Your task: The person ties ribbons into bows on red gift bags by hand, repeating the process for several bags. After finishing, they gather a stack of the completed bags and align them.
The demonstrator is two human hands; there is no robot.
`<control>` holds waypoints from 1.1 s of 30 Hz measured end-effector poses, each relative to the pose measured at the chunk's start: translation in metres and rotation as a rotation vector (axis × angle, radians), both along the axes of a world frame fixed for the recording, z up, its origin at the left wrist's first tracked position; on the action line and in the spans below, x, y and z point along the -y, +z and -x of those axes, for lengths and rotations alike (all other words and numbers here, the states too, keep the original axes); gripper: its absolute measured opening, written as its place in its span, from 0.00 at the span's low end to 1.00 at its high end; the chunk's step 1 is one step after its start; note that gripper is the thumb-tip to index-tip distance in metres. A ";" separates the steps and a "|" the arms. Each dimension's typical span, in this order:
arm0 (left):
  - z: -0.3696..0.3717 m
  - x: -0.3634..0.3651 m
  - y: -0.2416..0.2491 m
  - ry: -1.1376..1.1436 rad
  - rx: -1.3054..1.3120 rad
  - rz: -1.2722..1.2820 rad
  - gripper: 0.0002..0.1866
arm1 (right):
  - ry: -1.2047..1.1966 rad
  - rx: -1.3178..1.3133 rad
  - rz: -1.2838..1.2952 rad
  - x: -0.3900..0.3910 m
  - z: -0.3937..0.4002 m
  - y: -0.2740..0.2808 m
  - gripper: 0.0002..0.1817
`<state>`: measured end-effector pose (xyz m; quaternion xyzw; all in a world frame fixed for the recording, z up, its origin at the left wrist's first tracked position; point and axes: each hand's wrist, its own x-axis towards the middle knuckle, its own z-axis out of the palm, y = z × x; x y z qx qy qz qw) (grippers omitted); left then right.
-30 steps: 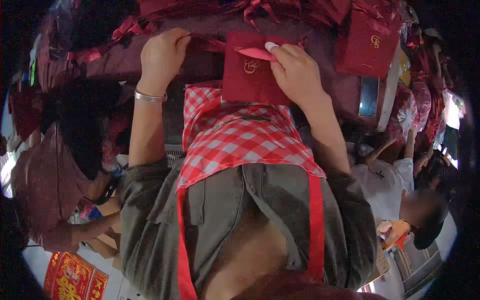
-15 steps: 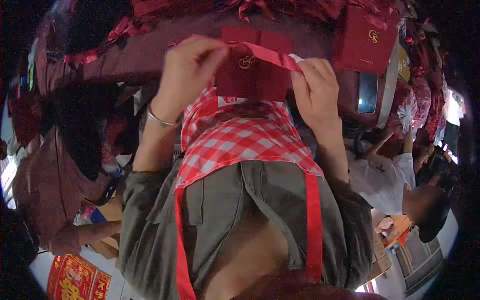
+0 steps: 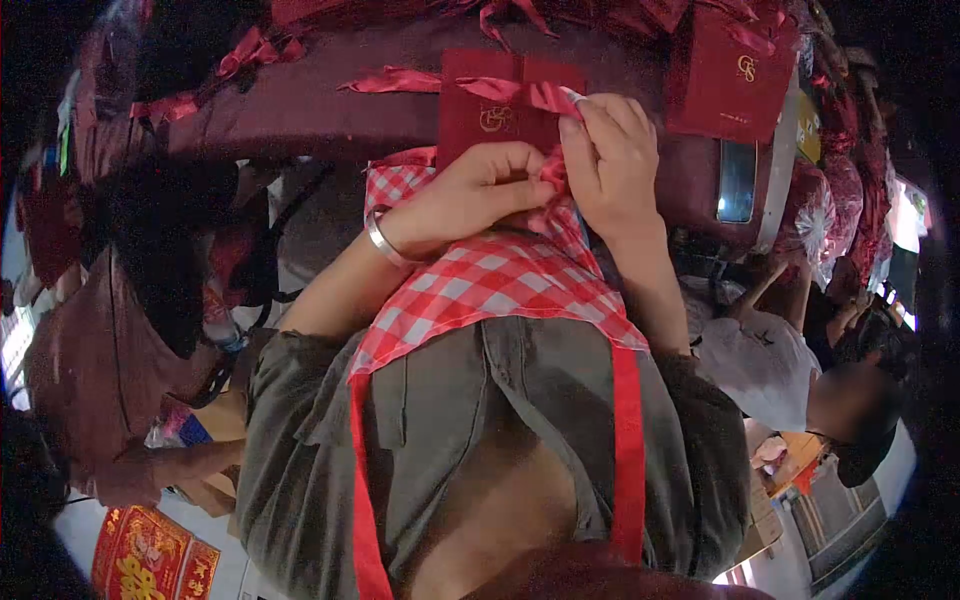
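A dark red box [image 3: 465, 140] with a gold monogram lies at the near edge of the covered table, in front of my checked apron. Across its top runs a shiny red ribbon [image 3: 480, 90], its loose end stretching out to the left. My right hand [image 3: 615, 165] is closed on the ribbon by the box's right side. Lower down, my left hand [image 3: 490, 190], with a silver bangle on the wrist, has thumb and fingers pinched on a hanging part of the same ribbon, close to my right hand. The two hands partly hide the box's lower right corner.
Another red box [image 3: 730, 85] with a gold monogram sits to the right, near a dark phone [image 3: 736, 182]. More red ribbon [image 3: 250, 55] lies on the left. Clear plastic bags [image 3: 812, 215] stand at the right edge. Other people are on both sides.
My left hand has come down and right, from the ribbon's left part to a piece beside my right hand. The ribbon, held taut above the box before, now lies slack across it.
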<state>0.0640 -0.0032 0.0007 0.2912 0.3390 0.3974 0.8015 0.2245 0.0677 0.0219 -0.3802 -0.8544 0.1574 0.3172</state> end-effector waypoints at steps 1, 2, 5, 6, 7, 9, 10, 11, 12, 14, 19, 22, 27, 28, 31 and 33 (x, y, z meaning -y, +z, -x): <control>0.004 0.000 0.001 0.002 -0.001 0.002 0.07 | -0.003 0.007 -0.007 -0.001 -0.001 -0.002 0.09; 0.010 0.001 0.002 0.025 0.020 0.078 0.07 | -0.009 -0.018 0.005 -0.002 0.001 -0.002 0.10; 0.019 0.003 0.003 0.100 0.135 0.168 0.09 | -0.002 -0.056 -0.006 -0.005 -0.006 0.001 0.15; 0.023 0.003 0.002 0.115 0.238 0.194 0.10 | 0.083 -0.091 -0.037 -0.005 -0.008 0.007 0.17; 0.027 0.003 0.000 0.129 0.341 0.220 0.11 | 0.168 -0.126 -0.067 -0.003 -0.008 0.013 0.18; 0.027 0.003 -0.003 0.134 0.352 0.224 0.13 | 0.308 -0.056 -0.034 0.003 -0.007 0.026 0.21; 0.027 0.003 -0.004 0.138 0.361 0.226 0.15 | 0.355 -0.015 -0.006 0.008 -0.004 0.031 0.22; 0.026 0.004 -0.006 0.128 0.385 0.198 0.17 | 0.377 0.006 0.024 0.011 0.000 0.033 0.21; 0.026 0.004 -0.005 0.127 0.385 0.198 0.17 | 0.377 0.006 0.024 0.012 0.002 0.031 0.21; 0.026 0.005 -0.004 0.120 0.412 0.232 0.17 | 0.423 0.033 0.050 0.012 0.004 0.022 0.18; 0.023 0.007 -0.006 0.108 0.376 0.195 0.16 | 0.472 -0.020 0.042 0.010 0.005 0.012 0.14; 0.021 0.013 -0.004 0.127 0.194 0.216 0.15 | 0.507 -0.024 0.056 0.013 0.008 0.011 0.12; 0.053 0.022 0.003 0.388 -0.530 -0.017 0.11 | 0.487 -0.153 0.048 0.014 0.010 -0.003 0.10; 0.062 0.021 0.002 0.466 -0.504 0.012 0.11 | 0.486 -0.158 0.050 0.014 0.012 -0.007 0.10; 0.065 0.014 -0.002 0.597 -0.373 0.093 0.14 | 0.491 -0.119 0.054 0.009 0.016 -0.023 0.10; 0.062 0.008 -0.004 0.432 -0.435 0.106 0.15 | 0.484 -0.065 0.044 0.005 0.019 -0.033 0.10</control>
